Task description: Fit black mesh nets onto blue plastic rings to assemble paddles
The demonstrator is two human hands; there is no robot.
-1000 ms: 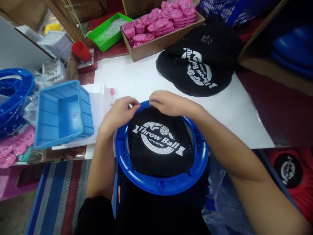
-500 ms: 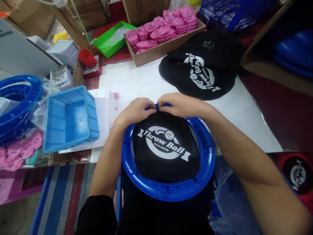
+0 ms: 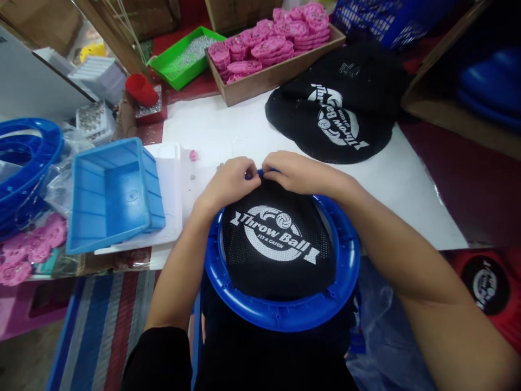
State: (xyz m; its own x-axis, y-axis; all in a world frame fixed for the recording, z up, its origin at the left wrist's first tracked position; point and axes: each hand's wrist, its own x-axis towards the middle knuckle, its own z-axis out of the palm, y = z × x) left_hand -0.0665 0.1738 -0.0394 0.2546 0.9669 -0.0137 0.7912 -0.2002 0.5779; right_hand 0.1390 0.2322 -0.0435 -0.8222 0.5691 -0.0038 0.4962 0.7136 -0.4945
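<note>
A blue plastic ring (image 3: 280, 319) rests at my lap against the table's front edge. Inside it lies a round black mesh cloth (image 3: 280, 279) printed "Throw Ball Fly & Catch" in white. At the ring's far side, my left hand (image 3: 236, 179) pinches the cloth's edge between thumb and fingers. Close beside it, fingertips almost meeting, my right hand (image 3: 291, 171) pinches the same edge. My fingers hide most of the rim there. Beyond my right hand, more black mesh cloths (image 3: 317, 125) lie in a loose pile.
Left of me an empty light-blue bin (image 3: 116, 190) stands on a white tray (image 3: 171, 195), near stacked blue rings (image 3: 28, 179). At the back are a green tray (image 3: 179, 76) of small metal pieces and a cardboard box (image 3: 260, 81) of pink parts. A blue basket (image 3: 391, 21) stands behind.
My hands stay pinched at the ring's far side, fingers shifting slightly. The camera view has moved a little; the ring and cloth look otherwise the same.
</note>
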